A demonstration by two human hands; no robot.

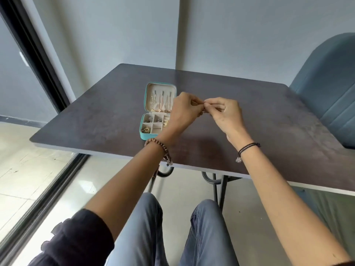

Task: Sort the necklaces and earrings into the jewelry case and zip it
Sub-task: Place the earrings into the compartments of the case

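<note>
dark table [249, 120] — both hands pinch a small earring [203, 111] beside open jewelry case [148, 104].

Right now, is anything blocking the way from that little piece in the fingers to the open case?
Nothing visible does. The left hand and right hand pinch the small piece just right of the jewelry case, which lies open, lid folded back. Only the left hand itself covers the case's right edge.

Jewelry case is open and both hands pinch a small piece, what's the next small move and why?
Probably carry the piece left to the case and drop it into a free compartment. Both the left hand and right hand pinch it above the table, apart from the case, whose lid lies open with necklaces already hung.
</note>
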